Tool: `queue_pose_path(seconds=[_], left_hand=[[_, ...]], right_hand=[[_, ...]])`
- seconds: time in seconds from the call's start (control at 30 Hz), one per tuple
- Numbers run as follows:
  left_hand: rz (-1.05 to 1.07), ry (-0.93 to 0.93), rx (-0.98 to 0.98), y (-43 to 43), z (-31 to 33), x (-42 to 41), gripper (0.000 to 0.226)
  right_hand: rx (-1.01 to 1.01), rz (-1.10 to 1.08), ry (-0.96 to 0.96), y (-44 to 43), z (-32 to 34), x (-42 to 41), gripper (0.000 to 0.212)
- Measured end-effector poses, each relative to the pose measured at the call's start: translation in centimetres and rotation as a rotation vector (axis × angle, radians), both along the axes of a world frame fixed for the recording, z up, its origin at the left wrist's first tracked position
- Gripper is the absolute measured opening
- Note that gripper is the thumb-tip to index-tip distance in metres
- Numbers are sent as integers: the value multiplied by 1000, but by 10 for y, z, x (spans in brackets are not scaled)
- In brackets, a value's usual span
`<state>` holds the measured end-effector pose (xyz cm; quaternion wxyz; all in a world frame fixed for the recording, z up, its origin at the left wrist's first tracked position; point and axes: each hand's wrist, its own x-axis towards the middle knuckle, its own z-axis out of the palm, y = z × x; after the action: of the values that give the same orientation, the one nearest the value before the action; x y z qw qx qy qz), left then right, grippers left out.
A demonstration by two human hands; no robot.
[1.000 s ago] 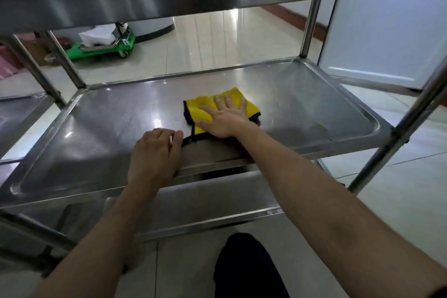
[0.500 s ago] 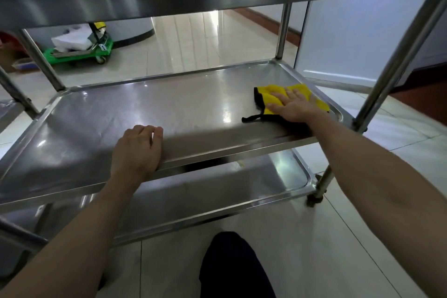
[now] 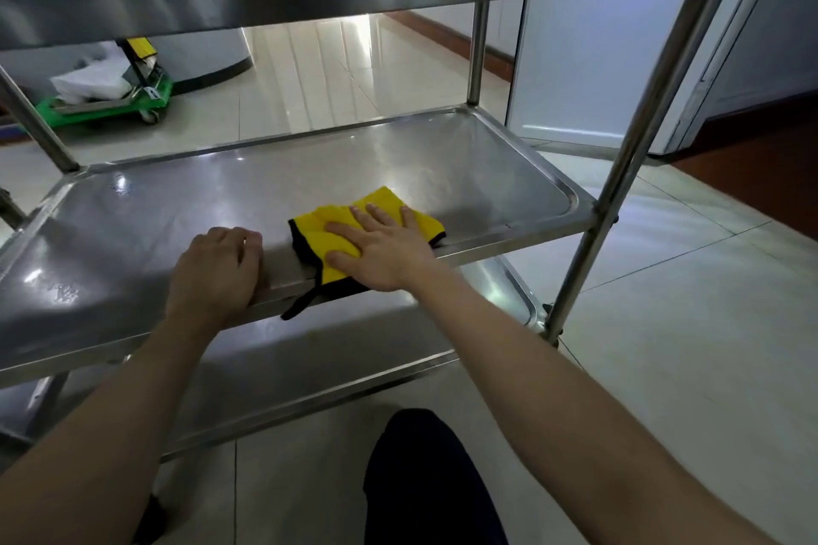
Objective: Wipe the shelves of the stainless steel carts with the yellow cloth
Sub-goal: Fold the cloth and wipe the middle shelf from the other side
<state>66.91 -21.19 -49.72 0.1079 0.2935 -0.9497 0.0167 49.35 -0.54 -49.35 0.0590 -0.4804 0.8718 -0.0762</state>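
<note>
The yellow cloth [image 3: 316,230] is being pressed flat under the spread right hand [image 3: 383,254] at the near rim of the middle shelf [image 3: 310,172], centre frame (black edging overhanging). Just left of it, the rim is being gripped by the left hand [image 3: 217,272].

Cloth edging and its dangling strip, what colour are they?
Black, bordering the yellow cloth; clearest in the head view.

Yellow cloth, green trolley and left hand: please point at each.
yellow cloth [image 3: 312,230], head view, yellow part left of the fingers.
green trolley [image 3: 97,110], head view, green deck edge.
left hand [image 3: 217,274], head view, back of hand.
</note>
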Motion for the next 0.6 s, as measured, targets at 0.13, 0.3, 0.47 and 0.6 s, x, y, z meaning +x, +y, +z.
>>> queue_pose_path(seconds=[0.13,0.3,0.47,0.6], left_hand=[[-14,56,-26,-2,-2,1,53],[-1,28,20,-3,-3,4,57],[16,133,50,4,-3,-3,64],[-10,190,63,9,-9,-3,60]], right_hand=[[-29,-35,28,56,-1,-48,66],[40,-194,46,140,-2,-136,72],[85,-314,-10,150,-1,-199,78],[115,-383,-15,110,5,-233,81]])
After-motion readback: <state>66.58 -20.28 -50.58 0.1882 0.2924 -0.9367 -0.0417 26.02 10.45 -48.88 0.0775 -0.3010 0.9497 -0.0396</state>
